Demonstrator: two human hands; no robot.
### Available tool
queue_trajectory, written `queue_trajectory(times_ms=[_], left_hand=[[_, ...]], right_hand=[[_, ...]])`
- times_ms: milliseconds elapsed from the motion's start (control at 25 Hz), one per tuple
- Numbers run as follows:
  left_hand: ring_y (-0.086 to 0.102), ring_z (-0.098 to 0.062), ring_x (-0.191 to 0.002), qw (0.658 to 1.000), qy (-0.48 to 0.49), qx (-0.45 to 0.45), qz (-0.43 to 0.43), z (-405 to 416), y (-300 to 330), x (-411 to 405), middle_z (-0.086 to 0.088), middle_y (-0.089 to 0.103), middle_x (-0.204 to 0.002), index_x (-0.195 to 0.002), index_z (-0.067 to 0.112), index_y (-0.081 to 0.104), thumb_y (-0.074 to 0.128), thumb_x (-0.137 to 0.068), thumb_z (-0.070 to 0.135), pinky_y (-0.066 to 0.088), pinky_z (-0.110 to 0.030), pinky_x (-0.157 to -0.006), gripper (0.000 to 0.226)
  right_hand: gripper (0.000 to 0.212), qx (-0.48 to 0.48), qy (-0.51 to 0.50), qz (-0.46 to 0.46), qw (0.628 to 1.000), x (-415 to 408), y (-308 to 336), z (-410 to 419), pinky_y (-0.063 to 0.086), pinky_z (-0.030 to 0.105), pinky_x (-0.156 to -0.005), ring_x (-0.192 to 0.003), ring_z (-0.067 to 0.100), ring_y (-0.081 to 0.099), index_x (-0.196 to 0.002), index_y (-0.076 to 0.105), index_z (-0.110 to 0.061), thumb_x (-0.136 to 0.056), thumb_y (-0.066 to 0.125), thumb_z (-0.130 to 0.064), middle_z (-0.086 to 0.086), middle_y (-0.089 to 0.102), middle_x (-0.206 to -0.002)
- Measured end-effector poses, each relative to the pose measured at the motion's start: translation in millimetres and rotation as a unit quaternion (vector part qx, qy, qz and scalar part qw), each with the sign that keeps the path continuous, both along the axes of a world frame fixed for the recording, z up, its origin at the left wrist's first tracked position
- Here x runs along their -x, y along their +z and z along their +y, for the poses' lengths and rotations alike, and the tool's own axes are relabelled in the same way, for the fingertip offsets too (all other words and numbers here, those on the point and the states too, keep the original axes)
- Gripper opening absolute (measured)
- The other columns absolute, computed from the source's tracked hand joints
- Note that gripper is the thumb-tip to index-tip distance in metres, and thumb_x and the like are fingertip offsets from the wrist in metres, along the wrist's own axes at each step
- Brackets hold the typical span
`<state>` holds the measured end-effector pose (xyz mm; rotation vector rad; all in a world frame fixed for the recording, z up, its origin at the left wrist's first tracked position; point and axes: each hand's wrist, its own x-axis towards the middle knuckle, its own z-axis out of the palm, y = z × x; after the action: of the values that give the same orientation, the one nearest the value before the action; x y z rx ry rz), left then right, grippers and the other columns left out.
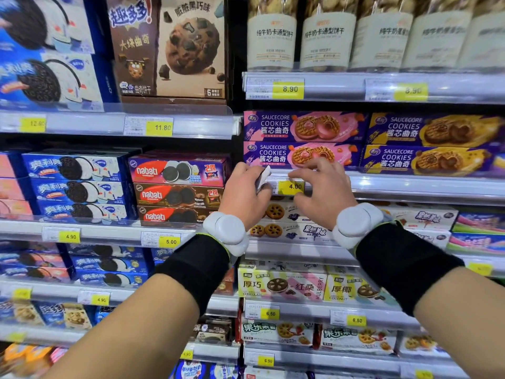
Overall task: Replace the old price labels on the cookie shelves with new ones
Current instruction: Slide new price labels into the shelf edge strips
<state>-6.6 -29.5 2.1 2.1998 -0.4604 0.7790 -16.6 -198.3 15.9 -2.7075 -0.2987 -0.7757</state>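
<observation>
Now right hand (pixel 325 191) pinches the 4.00 label (pixel 291 187), left hand (pixel 246 192) gripping papers (pixel 263 178)

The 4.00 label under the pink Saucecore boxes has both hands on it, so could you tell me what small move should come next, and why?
Probably slide it out of the rail: the right hand pinches the 4.00 label, and the left hand holds a slip beside it.
</observation>
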Motion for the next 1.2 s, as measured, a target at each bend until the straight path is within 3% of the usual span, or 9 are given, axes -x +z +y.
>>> queue_trajectory(times_ms=[160, 320, 440, 680, 800, 960, 1080, 1120, 1200], left_hand=[[0.054, -0.02, -0.074, 0.966, -0.08, 0.188, 0.157, -11.2, 1.2, 6.0, 0.005, 0.056, -0.074, -0.093, 0.021, 0.07, 0.048, -0.08, 0.03, 0.048, -0.036, -0.07, 0.027], [0.05, -0.022, -0.057, 0.916, -0.144, 0.288, 0.24, -28.0, 2.4, 11.8, -0.008, 0.048, -0.075, -0.098, 0.014, 0.069, 0.043, -0.085, 0.02, 0.05, -0.034, -0.057, 0.03], [0.058, -0.027, -0.061, 0.929, -0.159, 0.257, 0.212, -37.1, 2.7, 18.5, -0.009, 0.056, -0.07, -0.098, 0.017, 0.065, 0.041, -0.096, 0.015, 0.056, -0.036, -0.056, 0.025], [0.065, -0.028, -0.057, 0.945, -0.133, 0.237, 0.18, -56.5, -4.8, 20.8, -0.01, 0.069, -0.066, -0.078, 0.015, 0.066, 0.057, -0.091, 0.034, 0.057, -0.044, -0.063, 0.025], [0.045, -0.019, -0.052, 0.968, -0.104, 0.17, 0.151, -63.4, -7.9, 21.4, -0.006, 0.053, -0.058, -0.073, 0.002, 0.061, 0.059, -0.085, 0.051, 0.039, -0.03, -0.053, 0.051], [0.026, -0.016, -0.042, 0.965, -0.1, 0.167, 0.177, -72.6, -7.5, 23.6, 0.004, 0.029, -0.045, -0.056, 0.016, 0.037, 0.06, -0.086, 0.051, 0.022, -0.027, -0.045, 0.052], [0.049, -0.035, -0.045, 0.958, -0.122, 0.185, 0.183, -73.2, -11.5, 19.6, -0.017, 0.053, -0.051, -0.065, 0.007, 0.055, 0.057, -0.081, 0.058, 0.043, -0.041, -0.046, 0.054], [0.056, -0.036, -0.047, 0.95, -0.138, 0.202, 0.194, -73.3, -11.0, 21.2, -0.018, 0.061, -0.058, -0.074, 0.006, 0.062, 0.056, -0.08, 0.059, 0.048, -0.044, -0.048, 0.054], [0.056, -0.026, -0.046, 0.945, -0.144, 0.213, 0.203, -74.7, -12.4, 20.9, -0.009, 0.062, -0.06, -0.079, 0.01, 0.064, 0.056, -0.084, 0.055, 0.045, -0.036, -0.046, 0.046]], right_hand=[[0.038, -0.056, 0.026, 0.001, 0.998, 9.1, 0.2, -6.0, 0.028, 0.042, -0.108, -0.131, 0.025, 0.031, -0.119, 0.062, -0.026, -0.081, 0.059, -0.02, 0.004, 0.048, -0.131], [0.033, -0.12, 0.043, -0.001, 0.992, 12.9, 0.7, -14.2, 0.04, 0.038, -0.097, -0.113, 0.023, 0.047, -0.11, 0.065, -0.024, -0.078, 0.061, -0.016, 0.002, 0.053, -0.114], [0.029, -0.183, 0.045, 0.005, 0.982, 16.7, 2.2, -20.9, 0.044, 0.031, -0.078, -0.086, 0.019, 0.053, -0.103, 0.066, -0.022, -0.076, 0.062, -0.013, 0.0, 0.056, -0.098], [0.012, -0.293, 0.036, 0.033, 0.955, 23.7, 1.9, -37.3, 0.049, 0.03, -0.067, -0.074, 0.017, 0.058, -0.093, 0.066, -0.022, -0.082, 0.061, -0.022, -0.004, 0.063, -0.084], [0.008, -0.303, 0.064, 0.018, 0.951, 23.5, 1.5, -42.3, 0.048, 0.029, -0.072, -0.074, 0.013, 0.058, -0.089, 0.066, -0.02, -0.084, 0.064, -0.026, -0.008, 0.063, -0.08], [0.008, -0.338, 0.059, 0.005, 0.939, 23.8, 0.6, -49.9, 0.052, 0.036, -0.071, -0.071, 0.02, 0.063, -0.085, 0.066, -0.016, -0.083, 0.065, -0.023, -0.001, 0.066, -0.077], [0.007, -0.416, 0.022, -0.002, 0.909, 24.9, 3.3, -56.7, 0.054, 0.037, -0.064, -0.072, 0.026, 0.068, -0.085, 0.065, -0.015, -0.086, 0.06, -0.019, 0.006, 0.071, -0.078], [0.007, -0.453, 0.021, 0.002, 0.891, 24.5, 3.8, -59.1, 0.055, 0.039, -0.065, -0.069, 0.025, 0.068, -0.085, 0.066, -0.017, -0.086, 0.058, -0.017, 0.006, 0.072, -0.078], [0.014, -0.481, 0.026, 0.007, 0.877, 23.6, 2.9, -65.1, 0.054, 0.04, -0.066, -0.064, 0.025, 0.062, -0.083, 0.067, -0.023, -0.087, 0.056, -0.015, 0.006, 0.07, -0.075]])
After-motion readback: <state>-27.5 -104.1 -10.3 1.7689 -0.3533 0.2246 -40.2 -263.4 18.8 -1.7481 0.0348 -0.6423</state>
